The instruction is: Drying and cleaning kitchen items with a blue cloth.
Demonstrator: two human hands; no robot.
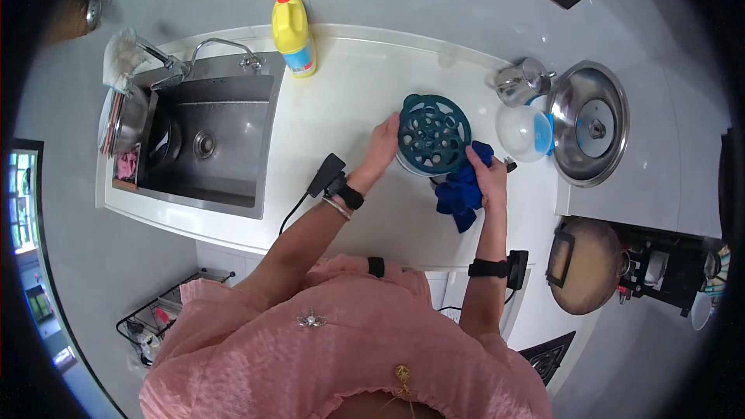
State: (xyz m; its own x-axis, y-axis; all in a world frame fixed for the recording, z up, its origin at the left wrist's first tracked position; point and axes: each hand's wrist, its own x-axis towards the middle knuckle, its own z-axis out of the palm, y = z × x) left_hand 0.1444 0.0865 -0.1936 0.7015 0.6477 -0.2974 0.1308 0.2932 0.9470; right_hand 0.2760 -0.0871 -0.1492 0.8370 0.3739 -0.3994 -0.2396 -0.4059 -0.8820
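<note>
Both my hands hold a round, dark green openwork lid or strainer [433, 134] above the white counter. A paler rim shows just beneath its lower edge; what it belongs to is mostly hidden. My left hand [382, 142] grips the left side of the round piece. My right hand [490, 177] has its thumb at the lower right edge and also holds a crumpled dark blue cloth [458, 198], which hangs down over the counter.
A stainless steel sink [215, 186] with a faucet [250, 60] lies left. Behind stands a yellow bottle [294, 35] with a red cap. At right are a metal pitcher [518, 84], a clear bowl [515, 132] and a large metal lid or basin [620, 122].
</note>
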